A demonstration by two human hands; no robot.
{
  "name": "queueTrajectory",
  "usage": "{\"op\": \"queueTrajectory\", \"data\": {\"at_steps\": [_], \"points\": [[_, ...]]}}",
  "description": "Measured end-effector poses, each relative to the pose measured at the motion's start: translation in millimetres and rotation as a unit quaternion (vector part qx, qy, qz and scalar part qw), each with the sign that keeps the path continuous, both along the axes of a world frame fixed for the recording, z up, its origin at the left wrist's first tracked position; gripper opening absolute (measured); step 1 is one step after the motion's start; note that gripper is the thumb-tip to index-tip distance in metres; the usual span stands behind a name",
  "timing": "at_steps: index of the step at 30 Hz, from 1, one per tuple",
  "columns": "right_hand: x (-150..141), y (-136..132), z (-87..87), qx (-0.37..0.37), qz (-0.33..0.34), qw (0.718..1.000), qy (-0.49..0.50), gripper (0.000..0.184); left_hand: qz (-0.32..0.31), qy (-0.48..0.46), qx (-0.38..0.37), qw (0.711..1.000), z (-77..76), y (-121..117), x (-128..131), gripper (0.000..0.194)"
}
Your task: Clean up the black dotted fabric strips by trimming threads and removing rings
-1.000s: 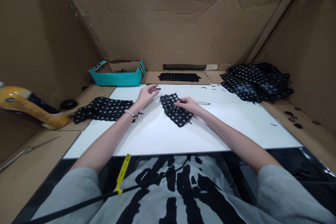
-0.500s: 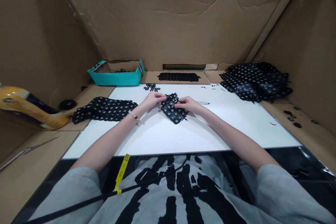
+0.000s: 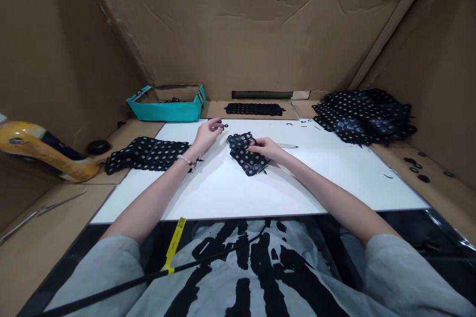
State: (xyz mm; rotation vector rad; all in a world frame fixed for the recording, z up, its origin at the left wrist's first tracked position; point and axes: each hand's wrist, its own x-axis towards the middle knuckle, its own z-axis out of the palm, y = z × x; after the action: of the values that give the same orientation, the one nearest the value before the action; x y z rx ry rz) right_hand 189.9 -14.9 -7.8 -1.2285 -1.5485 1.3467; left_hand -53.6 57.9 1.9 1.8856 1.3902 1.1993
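A black piece of linked rings (image 3: 247, 161), a see-through mesh of round holes, lies on the white board in front of me. My right hand (image 3: 263, 147) pinches its right side between thumb and fingers. Away from that piece, my left hand (image 3: 208, 133) reaches over a small pile of loose black rings (image 3: 225, 126), its thumb and forefinger apart. The hand covers most of the pile. Under and beside my left wrist lies a longer black ring mesh (image 3: 148, 152). A thin pale pointed tool (image 3: 288, 146) rests just behind my right hand.
Further back stand a teal box (image 3: 165, 112) with black bits inside and a flat black ring strip (image 3: 255, 109). A heap of black mesh (image 3: 364, 116) fills the back right. Tweezers (image 3: 42, 210) and a yellow bottle (image 3: 48, 151) are at left. Cardboard walls (image 3: 223, 34) surround the board.
My left hand has let go of the ring mesh and moved left and back to the loose rings. My right hand has kept its hold on the mesh.
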Motion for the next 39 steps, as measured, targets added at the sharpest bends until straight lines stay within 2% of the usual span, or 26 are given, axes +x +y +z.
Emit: {"op": "queueTrajectory", "data": {"at_steps": [3,5,8,12,15,18,20,22,24,26,28,30,32,35,39], "points": [[-1,2,-1.0,0.023,-0.001,1.000,-0.002,0.035,-0.133,0.078,0.049,0.987,10.4,-24,21,0.030],[-2,3,-1.3,0.044,-0.001,0.999,-0.016,0.035,-0.191,0.114,0.047,0.974,12.1,-38,32,0.031],[0,5,-0.4,0.061,0.005,0.998,-0.024,0.036,-0.198,0.100,0.001,0.975,8.4,-46,42,0.034],[6,8,0.2,0.036,0.045,0.998,-0.007,0.041,-0.187,0.029,-0.079,0.979,2.6,-38,40,0.033],[9,9,-2.0,-0.010,0.071,0.997,0.011,0.041,-0.125,-0.038,-0.106,0.986,-1.7,-24,31,0.031],[9,8,-4.6,-0.036,0.064,0.997,0.026,0.041,0.028,-0.085,-0.088,0.992,-7.2,-3,15,0.031],[7,7,-5.5,-0.045,0.051,0.997,0.033,0.041,0.109,-0.058,-0.034,0.992,-10.8,10,0,0.029],[4,6,-6.1,-0.053,0.037,0.997,0.044,0.041,0.138,0.000,-0.007,0.990,-13.8,19,-12,0.028],[3,6,-7.2,-0.048,0.023,0.998,0.041,0.041,0.134,0.044,-0.021,0.990,-15.4,22,-17,0.038],[2,7,-9.3,-0.033,0.008,0.999,0.030,0.041,0.113,0.072,-0.019,0.991,-14.3,17,-14,0.049],[1,7,-11.6,-0.016,-0.005,1.000,0.026,0.042,0.062,0.099,0.031,0.993,-9.5,6,-4,0.046],[0,6,-12.6,-0.007,-0.011,0.999,0.037,0.043,-0.022,0.122,0.085,0.989,-1.4,-11,10,0.035],[-2,5,-11.1,0.006,-0.014,0.999,0.042,0.045,-0.117,0.140,0.106,0.977,7.2,-29,24,0.030],[-3,2,-5.7,0.023,-0.008,0.999,0.041,0.048,-0.199,0.163,0.086,0.962,14.2,-49,39,0.028],[0,3,-0.7,0.022,0.024,0.999,0.037,0.048,-0.200,0.092,0.000,0.975,7.8,-47,43,0.027]]}}
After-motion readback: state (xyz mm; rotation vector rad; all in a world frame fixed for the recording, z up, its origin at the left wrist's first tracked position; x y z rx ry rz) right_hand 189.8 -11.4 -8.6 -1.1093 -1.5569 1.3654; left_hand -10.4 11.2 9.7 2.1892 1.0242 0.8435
